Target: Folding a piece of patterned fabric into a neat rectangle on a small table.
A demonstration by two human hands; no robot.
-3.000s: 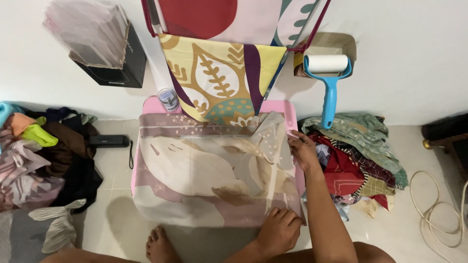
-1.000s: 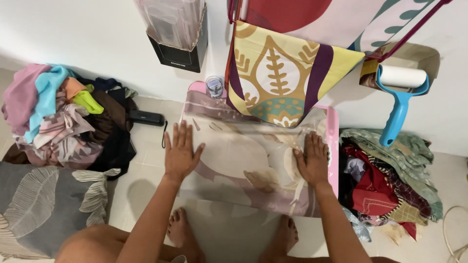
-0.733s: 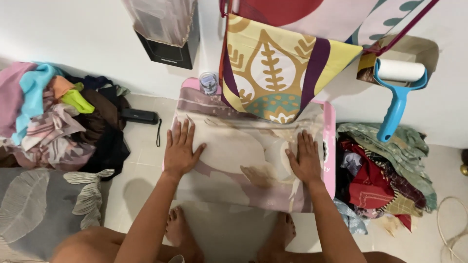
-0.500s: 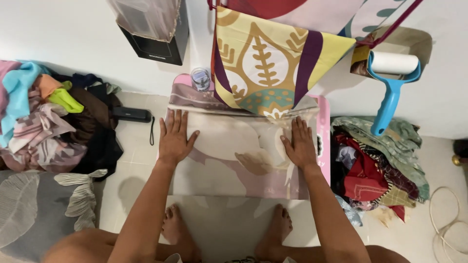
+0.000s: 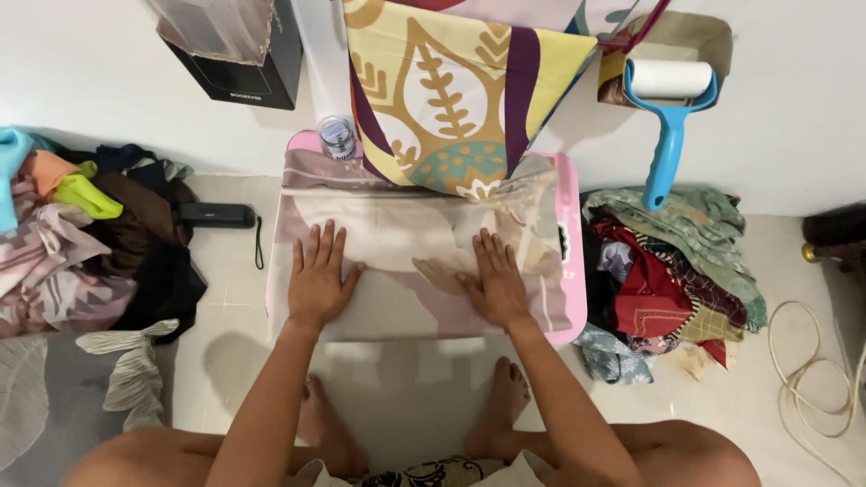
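Note:
A beige and mauve patterned cloth (image 5: 406, 243) lies spread over a small pink table (image 5: 570, 271). My left hand (image 5: 317, 278) presses flat on the cloth's left part, fingers spread. My right hand (image 5: 494, 278) lies flat on its right middle, fingers apart. Neither hand grips anything. A colourful leaf-print cloth (image 5: 451, 99) hangs from a rack above the table's far edge.
A heap of mixed clothes (image 5: 81, 234) lies at the left, another pile of folded fabrics (image 5: 677, 271) at the right. A blue lint roller (image 5: 667, 117), a small jar (image 5: 336, 137), a black box (image 5: 236, 54), a black device (image 5: 216, 215) and a coiled cord (image 5: 812, 379) stand around.
Both hands slid toward me over the cloth and my right hand moved inward; the cloth now lies flatter and shorter on the pink table. The view shifted right.

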